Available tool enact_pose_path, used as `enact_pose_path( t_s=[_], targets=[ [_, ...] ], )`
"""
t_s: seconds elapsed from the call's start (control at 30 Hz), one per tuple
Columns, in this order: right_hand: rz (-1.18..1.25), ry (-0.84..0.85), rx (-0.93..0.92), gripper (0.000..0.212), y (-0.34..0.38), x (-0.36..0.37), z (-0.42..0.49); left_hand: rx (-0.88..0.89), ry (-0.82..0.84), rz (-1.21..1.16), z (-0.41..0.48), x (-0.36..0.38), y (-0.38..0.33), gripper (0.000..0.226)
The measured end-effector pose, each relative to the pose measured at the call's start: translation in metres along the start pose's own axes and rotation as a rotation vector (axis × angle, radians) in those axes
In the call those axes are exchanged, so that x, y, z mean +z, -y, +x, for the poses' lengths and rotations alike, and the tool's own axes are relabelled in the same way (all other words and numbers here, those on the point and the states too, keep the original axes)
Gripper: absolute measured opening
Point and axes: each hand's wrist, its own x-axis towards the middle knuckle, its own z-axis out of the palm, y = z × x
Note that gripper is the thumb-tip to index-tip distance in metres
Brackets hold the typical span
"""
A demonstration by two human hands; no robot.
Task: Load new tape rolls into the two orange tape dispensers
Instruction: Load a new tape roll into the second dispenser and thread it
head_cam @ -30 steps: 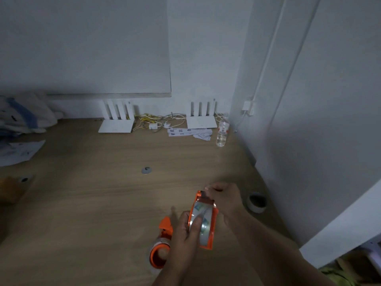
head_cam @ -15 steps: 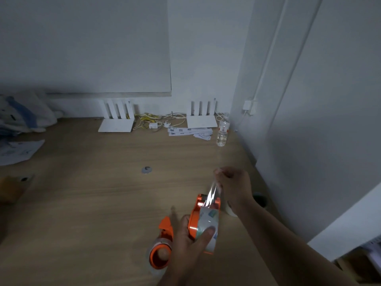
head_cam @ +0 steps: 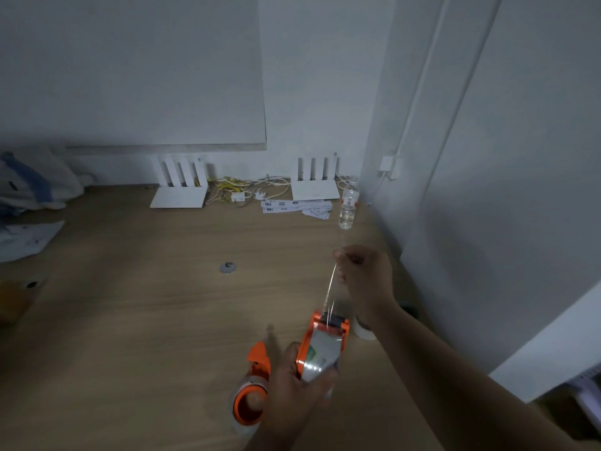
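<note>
left hand grips dispenser | right hand pinches tape end | risk: tape may twist, stick to itself

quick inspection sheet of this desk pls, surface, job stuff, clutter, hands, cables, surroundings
surface: wooden desk, round metal disc lying on it
job's things: orange dispenser held, clear tape strip drawn from it; second dispenser lying on desk; tape roll behind forearm
clutter: water bottle, paper slips, cloth
grippers: left hand grips dispenser; right hand pinches strip
cables: yellow and white tangle between two routers
surroundings: white walls, wall socket
</note>
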Motion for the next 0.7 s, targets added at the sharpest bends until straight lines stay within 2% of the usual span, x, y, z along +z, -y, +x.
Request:
enact_pose_path(
  t_s=[0.07, 0.2, 0.37, 0.47, 0.53, 0.63, 0.7],
  targets=[
    [-0.008, -0.021, 0.013, 0.025, 0.001, 0.0, 0.002, -0.015, 0.024, 0.056, -0.004, -0.001, 0.009, 0.046],
    [-0.009, -0.02, 0.013, 0.027, 0.004, -0.001, 0.009, 0.055, -0.039, -0.012, -0.008, 0.003, 0.008, 0.049],
    [-0.04, -0.026, -0.077, 0.029, 0.013, 0.001, 0.014, 0.111, -0.012, -0.114, -0.012, 0.004, -0.02, 0.069],
    [-0.03, 0.027, -0.096, 0.034, 0.014, 0.001, 0.02, 0.145, -0.027, -0.096, -0.013, 0.0, -0.023, 0.059],
    [0.093, 0.066, -0.006, 0.037, 0.011, 0.001, 0.026, 0.156, -0.022, -0.059, -0.016, -0.002, -0.025, 0.047],
    [0.2, 0.123, 0.121, 0.027, 0.006, -0.002, 0.032, 0.162, -0.04, -0.036, -0.019, -0.004, -0.029, 0.03],
    [0.204, 0.132, 0.156, 0.02, 0.004, -0.005, 0.036, 0.174, -0.044, -0.025, -0.022, -0.004, -0.037, 0.031]
  ],
)
